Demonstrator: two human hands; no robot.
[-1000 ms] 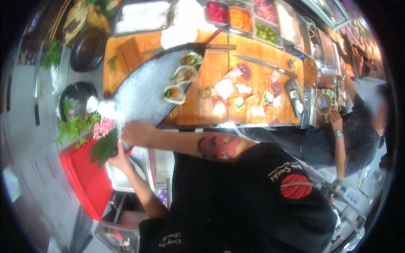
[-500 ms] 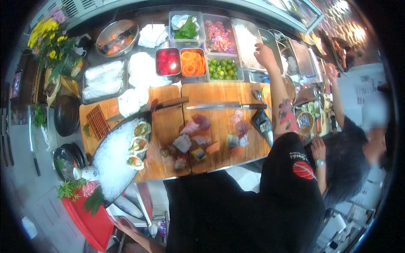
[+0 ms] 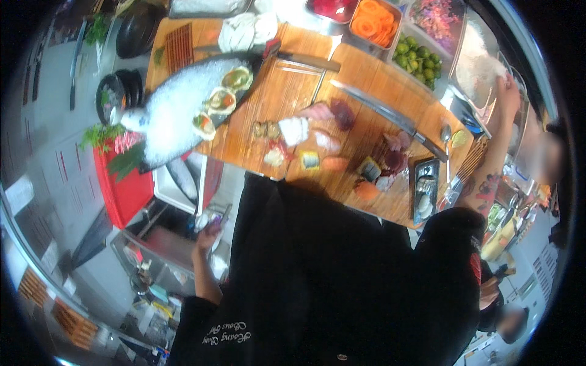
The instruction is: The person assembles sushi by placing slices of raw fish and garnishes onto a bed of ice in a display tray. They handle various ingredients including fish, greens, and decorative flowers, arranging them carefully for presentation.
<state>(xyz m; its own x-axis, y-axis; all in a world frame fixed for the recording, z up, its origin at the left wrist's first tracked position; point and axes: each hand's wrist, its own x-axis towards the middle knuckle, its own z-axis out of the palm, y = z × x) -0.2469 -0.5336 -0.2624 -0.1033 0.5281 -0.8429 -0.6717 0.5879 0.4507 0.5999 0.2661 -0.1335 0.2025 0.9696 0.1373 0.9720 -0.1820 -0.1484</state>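
In the head view, the right hand [image 3: 505, 85] is seen raised at the far right, at the end of a tattooed forearm, reaching into a metal tray [image 3: 473, 61] that holds a pale, whitish content; the fingers are laid on that content, but whether they are closed on anything cannot be told. The left hand [image 3: 209, 235] is held low at the person's left side, below the edge of the wooden desk [image 3: 287, 91], with the fingers curled; a small thin object seems to be pinched in them, though it is too blurred to be named.

On the desk, pieces of cut fish [image 3: 329, 113] in pink, red, white and orange are spread in small groups. A long knife [image 3: 390, 119] is laid slantwise across the board beside them, and a small dark rectangular dish [image 3: 425, 190] stands near the right edge. To the left, a bed of crushed ice [image 3: 174, 116] is seen on a dark platter, with three filled shells [image 3: 221, 100] set along its edge and a bunch of green leaves and pink flowers [image 3: 116, 143] at its tip. Beyond the desk, containers of sliced carrot [image 3: 373, 23] and green limes [image 3: 418, 58] are ranged. A red bin [image 3: 122, 189] stands under the platter.
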